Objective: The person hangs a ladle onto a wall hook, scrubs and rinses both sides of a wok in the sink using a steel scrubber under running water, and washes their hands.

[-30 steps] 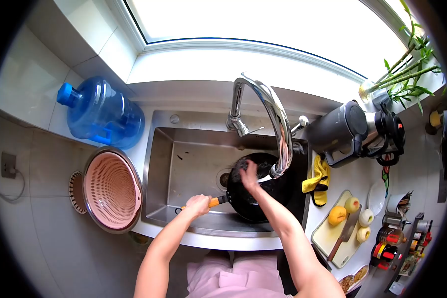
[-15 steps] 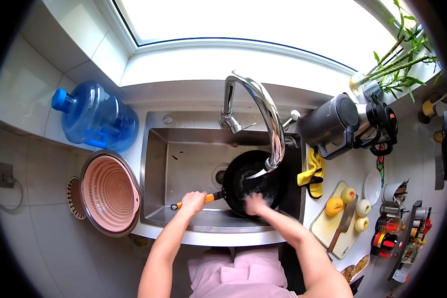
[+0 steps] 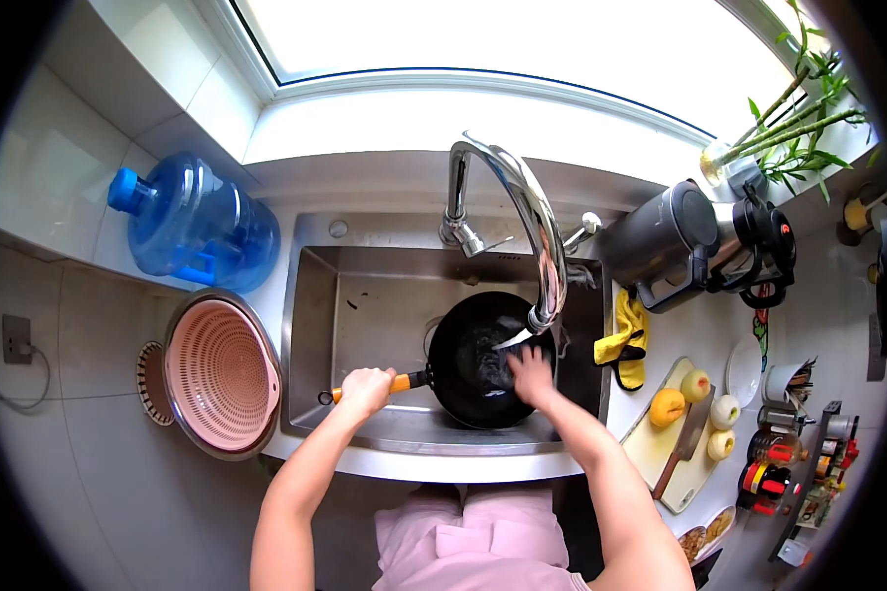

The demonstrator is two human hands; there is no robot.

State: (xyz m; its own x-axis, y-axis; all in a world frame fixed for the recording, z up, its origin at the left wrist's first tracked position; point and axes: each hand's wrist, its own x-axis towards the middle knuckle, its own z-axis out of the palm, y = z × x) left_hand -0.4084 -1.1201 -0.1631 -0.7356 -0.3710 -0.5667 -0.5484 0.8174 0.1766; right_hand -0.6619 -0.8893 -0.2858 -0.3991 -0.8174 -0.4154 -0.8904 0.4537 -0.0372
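The pan (image 3: 453,369) sits in the sink (image 3: 370,295) beneath the tap (image 3: 539,227); the colander (image 3: 217,364) lies left, the cutting board (image 3: 644,445) right on the desk (image 3: 688,335).

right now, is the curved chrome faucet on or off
On: a white stream of water runs from the curved chrome faucet into the round black pan.

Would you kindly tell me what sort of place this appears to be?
Most likely a home kitchen: a steel sink with a running faucet, a black pan under the water, and a cutting board with a knife on the counter.
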